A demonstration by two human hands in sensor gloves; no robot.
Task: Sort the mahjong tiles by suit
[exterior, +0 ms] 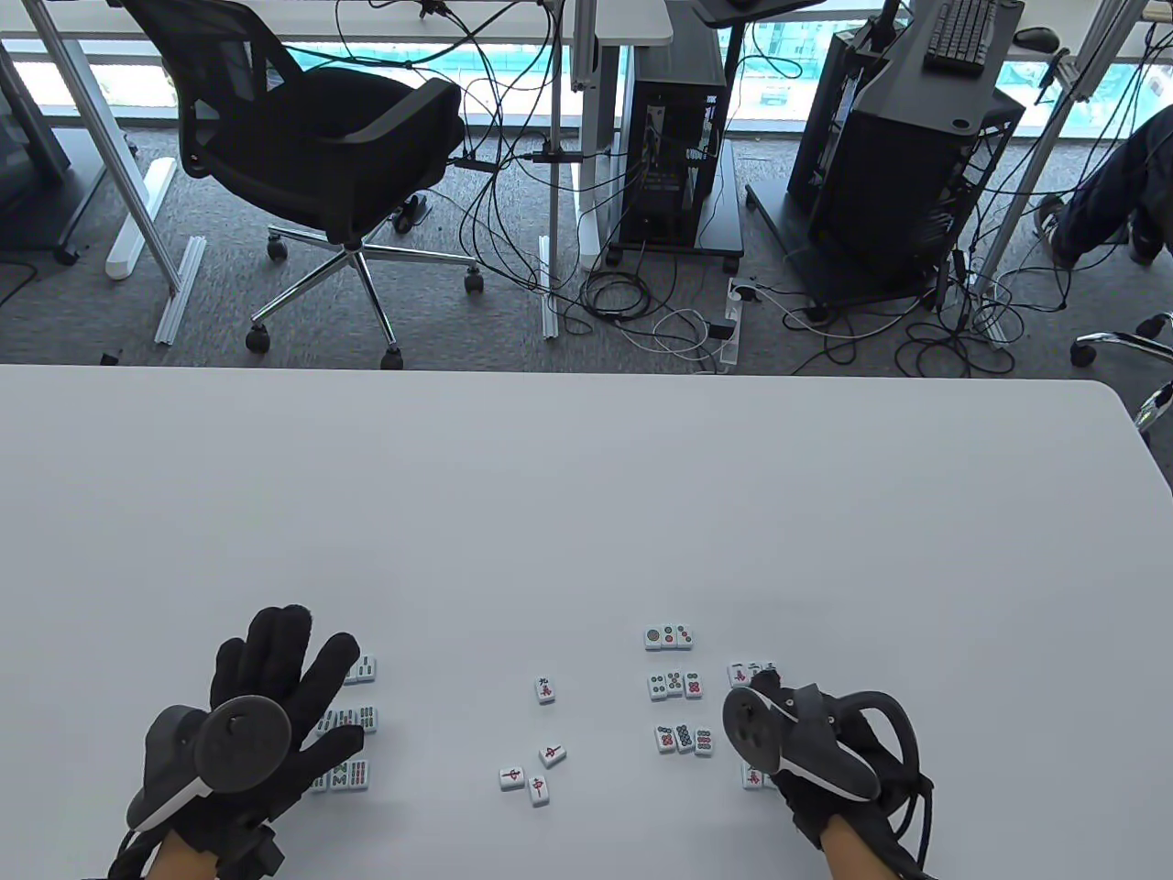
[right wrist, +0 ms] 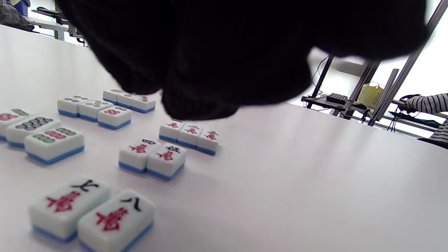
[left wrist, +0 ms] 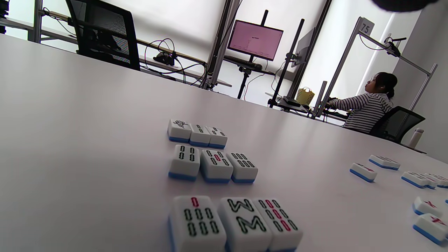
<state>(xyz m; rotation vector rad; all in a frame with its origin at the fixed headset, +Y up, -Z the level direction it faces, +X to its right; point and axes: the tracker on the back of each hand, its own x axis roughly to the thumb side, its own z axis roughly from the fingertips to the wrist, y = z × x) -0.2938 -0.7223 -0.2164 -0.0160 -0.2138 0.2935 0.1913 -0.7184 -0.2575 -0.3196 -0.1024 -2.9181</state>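
My left hand [exterior: 293, 678] lies flat with its fingers spread over the bamboo tiles [exterior: 353, 720] at the near left, holding nothing. In the left wrist view those bamboo tiles [left wrist: 213, 164] form three rows of three. My right hand [exterior: 768, 683] hovers over the character tiles [exterior: 751, 672] at the near right, its fingers mostly hidden under the tracker. In the right wrist view the glove [right wrist: 245, 52] hangs above the character tiles [right wrist: 152, 157], which lie in rows, and no tile shows in it. Several loose tiles [exterior: 539, 752] lie between the groups.
Dot tiles [exterior: 676, 685] sit in three rows just left of my right hand, and appear as dot tiles [right wrist: 94, 112] in the right wrist view. Beyond the white table's [exterior: 586, 477] far edge are an office chair [exterior: 321, 147], cables and computer stands.
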